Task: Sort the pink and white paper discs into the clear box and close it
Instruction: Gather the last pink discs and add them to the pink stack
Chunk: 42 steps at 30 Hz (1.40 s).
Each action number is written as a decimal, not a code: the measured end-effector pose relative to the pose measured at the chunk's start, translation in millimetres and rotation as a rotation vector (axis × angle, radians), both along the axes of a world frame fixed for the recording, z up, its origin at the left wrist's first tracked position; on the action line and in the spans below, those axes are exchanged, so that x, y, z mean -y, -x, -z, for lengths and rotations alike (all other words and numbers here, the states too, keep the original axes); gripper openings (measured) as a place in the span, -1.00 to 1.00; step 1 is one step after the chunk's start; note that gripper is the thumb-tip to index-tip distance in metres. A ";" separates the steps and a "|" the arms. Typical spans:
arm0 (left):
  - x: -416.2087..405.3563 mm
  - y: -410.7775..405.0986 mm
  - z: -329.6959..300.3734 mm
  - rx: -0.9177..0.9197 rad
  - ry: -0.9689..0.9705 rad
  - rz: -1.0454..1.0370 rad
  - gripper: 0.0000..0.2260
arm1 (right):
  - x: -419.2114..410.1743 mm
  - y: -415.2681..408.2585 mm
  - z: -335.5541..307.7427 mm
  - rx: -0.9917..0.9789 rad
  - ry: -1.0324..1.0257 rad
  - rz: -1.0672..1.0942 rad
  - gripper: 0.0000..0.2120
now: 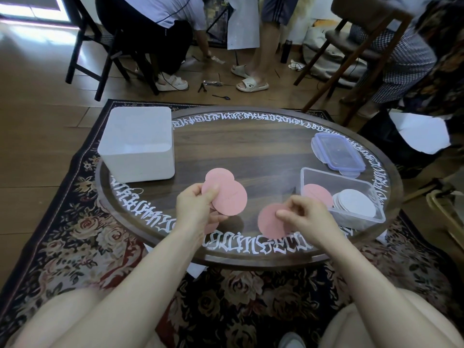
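My left hand [194,207] grips a fanned bunch of pink paper discs [227,194] above the round table. My right hand [305,217] pinches a single pink disc [270,221] just right of that bunch. The clear box [313,175] stands open at the table's right side. It holds pink discs [317,194] on its left and a stack of white discs [355,202] on its right. Behind the box lies its clear lid with blue clips [337,151], flat on the table with a white disc peeking from under it.
A white square bin [138,144] stands on the table's far left. The round wooden table [238,146] has white lettering around its rim and rests on a floral rug. People, chairs and small tools occupy the floor beyond the table.
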State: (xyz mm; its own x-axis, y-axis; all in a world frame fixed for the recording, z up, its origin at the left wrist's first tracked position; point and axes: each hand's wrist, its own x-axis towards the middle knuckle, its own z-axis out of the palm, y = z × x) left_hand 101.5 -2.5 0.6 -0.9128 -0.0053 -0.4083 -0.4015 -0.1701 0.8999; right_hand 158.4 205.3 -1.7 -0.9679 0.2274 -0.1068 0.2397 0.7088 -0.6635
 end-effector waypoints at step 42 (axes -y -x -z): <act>-13.4 -6.3 28.6 -0.830 0.983 0.746 -0.82 | 20.5 3.8 23.4 -0.259 -0.035 -0.273 -0.86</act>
State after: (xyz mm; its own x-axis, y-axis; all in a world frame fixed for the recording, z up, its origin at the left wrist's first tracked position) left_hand 107.8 10.9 -28.0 -0.7939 0.5985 0.1070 0.5519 0.6357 0.5398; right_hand 154.6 184.8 -25.1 -0.9873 -0.0433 0.1529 -0.1337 0.7467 -0.6516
